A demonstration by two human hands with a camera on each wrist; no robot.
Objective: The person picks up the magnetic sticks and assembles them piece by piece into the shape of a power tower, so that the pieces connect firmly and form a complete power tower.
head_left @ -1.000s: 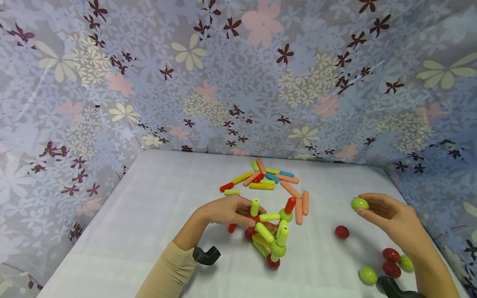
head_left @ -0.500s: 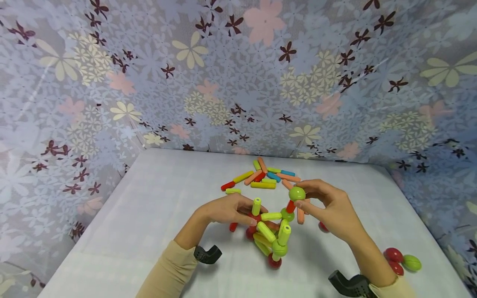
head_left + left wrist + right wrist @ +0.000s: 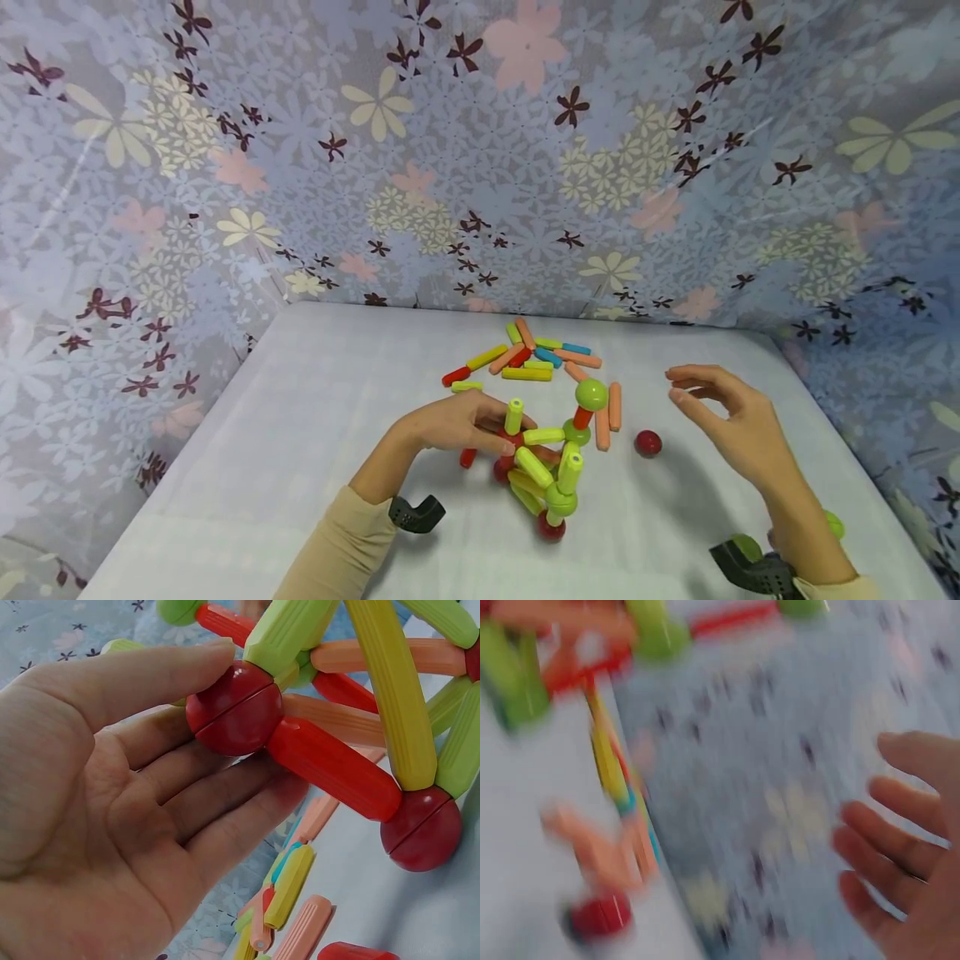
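A structure of coloured rods and balls [image 3: 534, 467] stands on the table in the head view. My left hand [image 3: 468, 423] holds it at an upper red ball [image 3: 235, 709]: in the left wrist view the thumb lies on top and the fingers reach beneath. A red rod [image 3: 334, 769] runs from that ball to a lower red ball [image 3: 421, 829]. At the structure's right, a green ball [image 3: 592, 395] tops an upright red rod [image 3: 582, 418]. My right hand [image 3: 731, 417] is above the table to the right, holding nothing, fingers spread in the blurred right wrist view [image 3: 907, 840].
Loose rods [image 3: 527, 374] in several colours lie behind the structure. A single red ball [image 3: 648, 443] rests between the structure and my right hand. Green balls [image 3: 834, 524] are partly hidden by the right forearm. A floral cloth [image 3: 450, 167] rises behind the table.
My right hand carried the green ball left, set it on top of the upright red rod, let go and drew back right. The lone red ball shifted left. My left hand stayed in place.
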